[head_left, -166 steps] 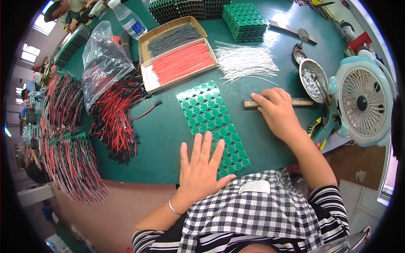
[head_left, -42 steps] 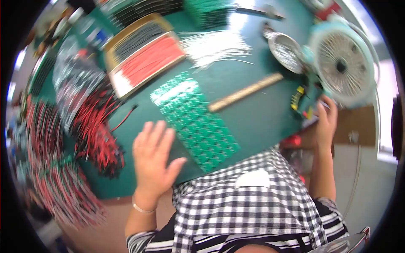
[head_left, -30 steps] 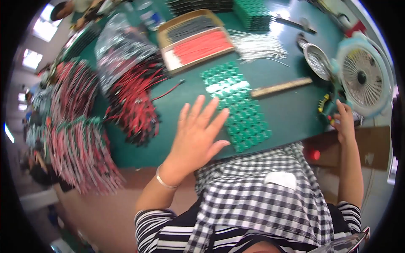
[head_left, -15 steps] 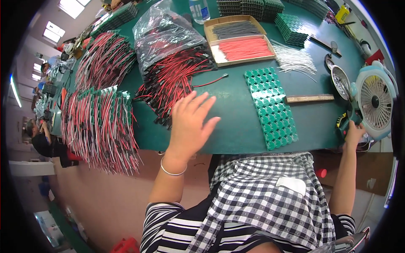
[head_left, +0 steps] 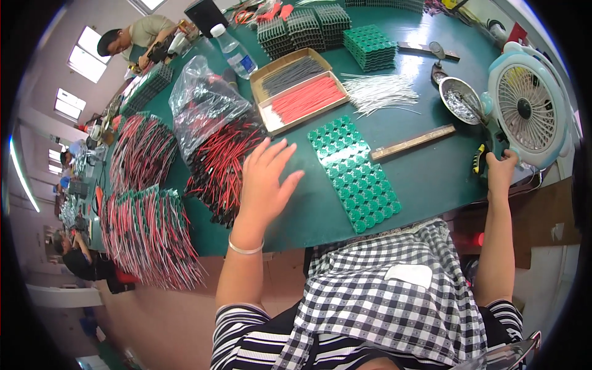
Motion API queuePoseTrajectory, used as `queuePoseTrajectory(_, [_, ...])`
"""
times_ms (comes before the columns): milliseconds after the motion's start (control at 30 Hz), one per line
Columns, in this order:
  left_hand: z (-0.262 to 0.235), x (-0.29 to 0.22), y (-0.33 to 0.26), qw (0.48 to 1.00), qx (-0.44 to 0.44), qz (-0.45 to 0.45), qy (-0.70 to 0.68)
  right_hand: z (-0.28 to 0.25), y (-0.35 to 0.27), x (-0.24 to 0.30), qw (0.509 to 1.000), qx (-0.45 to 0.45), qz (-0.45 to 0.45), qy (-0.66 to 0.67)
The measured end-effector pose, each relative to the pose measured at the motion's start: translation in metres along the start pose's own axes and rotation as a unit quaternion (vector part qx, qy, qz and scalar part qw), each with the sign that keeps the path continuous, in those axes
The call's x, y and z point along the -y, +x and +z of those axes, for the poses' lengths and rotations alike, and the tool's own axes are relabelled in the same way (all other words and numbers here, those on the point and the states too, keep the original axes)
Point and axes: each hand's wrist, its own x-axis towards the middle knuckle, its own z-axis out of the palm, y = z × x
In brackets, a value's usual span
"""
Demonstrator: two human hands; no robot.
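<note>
My left hand hovers over the near side of the green table, its fingers spread and nothing in them. Beside it lies a heap of red and black wires, spilling from a clear plastic bag. To the hand's right, a green panel of round circuit boards lies flat. At the table's right edge my right hand has its fingers closed below a pale blue fan. What those fingers hold is dark and too unclear to name. A yellow-and-black handled tool lies close to that hand.
Boards with wires attached are piled at left. Farther back are a cardboard box of red and black wires, white wires, a water bottle and stacked boards. A wooden strip lies near a metal bowl.
The whole view has turned, so the table slants and a person at the back left shows. My left hand stays spread near the wires; my right hand stays by the fan.
</note>
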Motion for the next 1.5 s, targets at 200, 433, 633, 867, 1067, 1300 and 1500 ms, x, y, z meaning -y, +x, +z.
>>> queuePoseTrajectory(200, [0.047,0.021,0.115,0.996,-0.069,0.039,-0.042,-0.011,-0.015,0.013,0.997,-0.028,0.011,0.067])
queuePoseTrajectory(433, [0.094,0.038,0.18,0.994,0.064,-0.036,0.079,-0.017,-0.045,0.05,0.954,-0.057,-0.096,0.28])
queuePoseTrajectory(633, [0.101,0.044,0.179,0.994,0.071,-0.054,0.067,-0.015,-0.046,0.095,0.94,-0.015,-0.142,0.309])
queuePoseTrajectory(867, [0.08,0.043,0.177,0.988,0.08,-0.127,-0.044,-0.01,-0.05,0.119,0.915,0.033,-0.13,0.382])
queuePoseTrajectory(1067, [0.079,0.036,0.172,0.99,0.094,-0.104,0.032,-0.015,-0.05,0.116,0.919,0.058,-0.097,0.377])
queuePoseTrajectory(1300, [0.061,0.019,0.175,0.974,0.147,-0.058,0.164,-0.026,-0.061,0.126,0.917,0.06,-0.082,0.385])
queuePoseTrajectory(1500, [0.046,0.029,0.169,0.992,0.05,-0.112,0.018,-0.038,-0.067,0.124,0.914,0.062,-0.09,0.391])
